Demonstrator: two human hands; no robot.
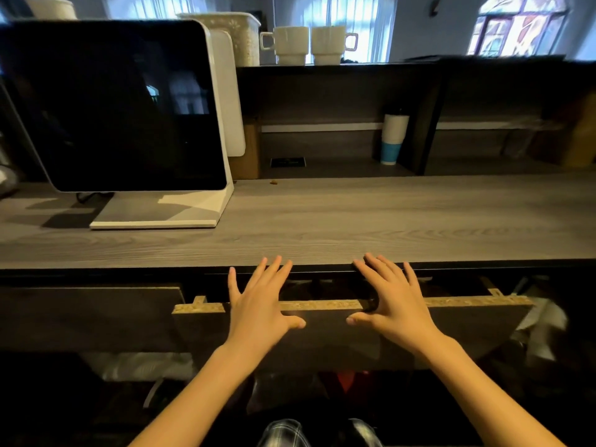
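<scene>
Left hand (261, 301), right hand (392, 301) flat, fingers spread, over drawer (322, 305) front

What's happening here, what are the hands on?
A person lays both hands flat, fingers straight, on a dark brown drawer front with a raw chipboard top edge, under the grey wood-grain counter. The left hand and right hand sit side by side near its middle, fingertips up at the counter's edge. The drawer stands partly out. Neither hand grips anything; pushing in or easing out cannot be told.
</scene>
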